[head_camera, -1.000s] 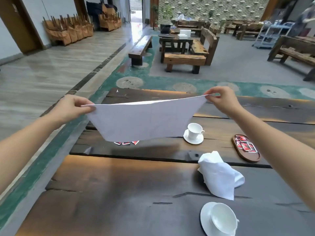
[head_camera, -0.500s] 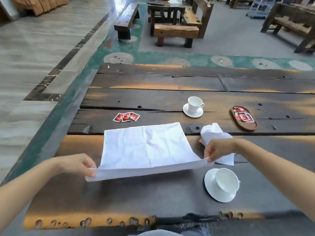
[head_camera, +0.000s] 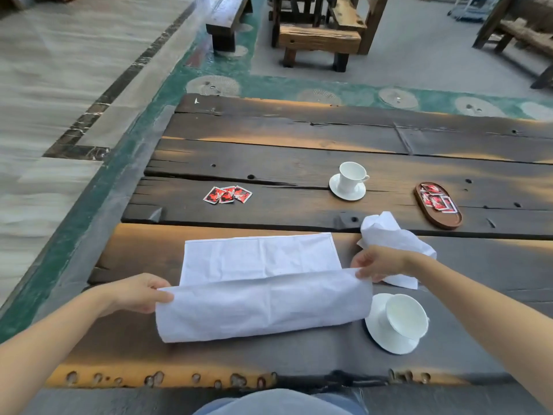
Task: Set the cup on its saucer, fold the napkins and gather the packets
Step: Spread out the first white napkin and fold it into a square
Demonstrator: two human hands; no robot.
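A white napkin point(head_camera: 260, 283) lies on the dark wooden table point(head_camera: 299, 139), its near edge lifted and curled over toward the far edge. My left hand point(head_camera: 140, 292) pinches the lifted edge's left corner and my right hand point(head_camera: 378, 263) pinches its right corner. A crumpled white napkin point(head_camera: 389, 235) lies just behind my right hand. A white cup point(head_camera: 407, 316) sits on its saucer point(head_camera: 389, 339) at the near right. Another cup point(head_camera: 351, 175) stands on a saucer point(head_camera: 347, 191) farther back. Three red packets point(head_camera: 227, 194) lie loose at centre left.
A brown oval wooden tray point(head_camera: 449, 221) with several red packets point(head_camera: 435, 199) in it sits at the right. The table's near edge point(head_camera: 179, 378) is pitted and close to my lap. Wooden benches point(head_camera: 320, 40) stand on the floor beyond the table.
The napkin went from held up in the air to spread flat on the table. Both hands have now lifted its near edge and carried it forward, folding it over.
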